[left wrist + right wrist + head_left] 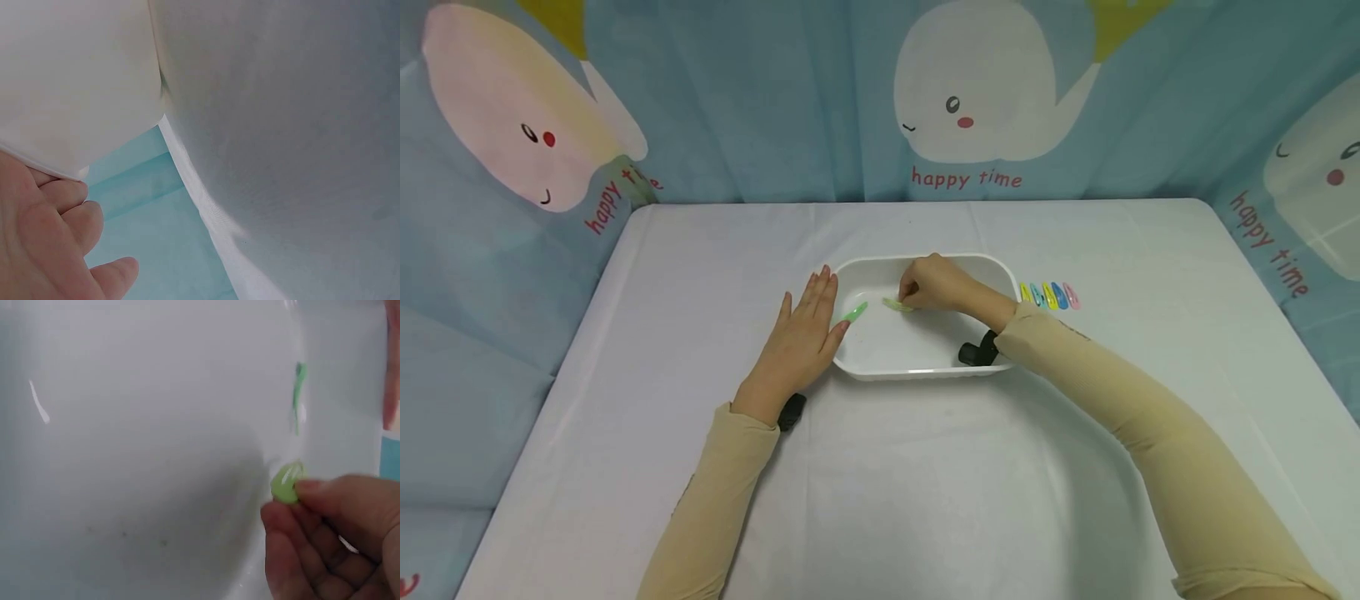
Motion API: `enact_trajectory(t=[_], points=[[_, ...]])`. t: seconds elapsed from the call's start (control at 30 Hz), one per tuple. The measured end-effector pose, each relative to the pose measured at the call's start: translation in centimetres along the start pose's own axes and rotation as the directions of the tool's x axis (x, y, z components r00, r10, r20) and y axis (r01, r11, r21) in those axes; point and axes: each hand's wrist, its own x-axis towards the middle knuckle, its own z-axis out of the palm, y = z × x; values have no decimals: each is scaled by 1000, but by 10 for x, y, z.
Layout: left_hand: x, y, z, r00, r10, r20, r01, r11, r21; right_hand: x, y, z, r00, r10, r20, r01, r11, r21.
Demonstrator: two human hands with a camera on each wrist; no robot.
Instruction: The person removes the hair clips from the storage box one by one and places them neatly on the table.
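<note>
A white tray [891, 357] sits on the table. Inside it my right hand [936, 285] pinches a yellow-green hair clip [286, 482] between thumb and fingertips, low over the tray floor. A green hair clip [855, 312] lies near the tray's left end, and the right wrist view shows it edge-on by the side wall. My left hand [805, 333] rests against the tray's left end with its fingers stretched out and its thumb at the rim. In the left wrist view, those fingers [84, 225] touch the outside of the rim.
Right of the tray, several hair clips [1049, 296] in yellow, teal, blue and pink lie in a row on the white tablecloth [925, 483]. Black wrist cameras [977, 353] hang under both wrists, the right one over the tray. A blue printed curtain [775, 100] stands behind the table.
</note>
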Motion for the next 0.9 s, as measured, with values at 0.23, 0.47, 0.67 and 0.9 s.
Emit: enact_trajectory(t=[0.23,0.47,0.67,0.9], points=[[0,0,1,1000,0,-1,0,1000,-3,-5,-1,-6,1000,-16,-22,18,995,93],[0,-1,1,1000,7,-2,-7,1000,-1,-9,0,-11,1000,-14,-18,16,989,145],[-1,-1,2,1000,6,-3,-6,1000,0,-10,3,-12,1000,-3,-5,4,984,181],[-1,0,1,1000,4,4,-4,1000,-4,-17,4,-17,1000,22,-19,-16,970,243]])
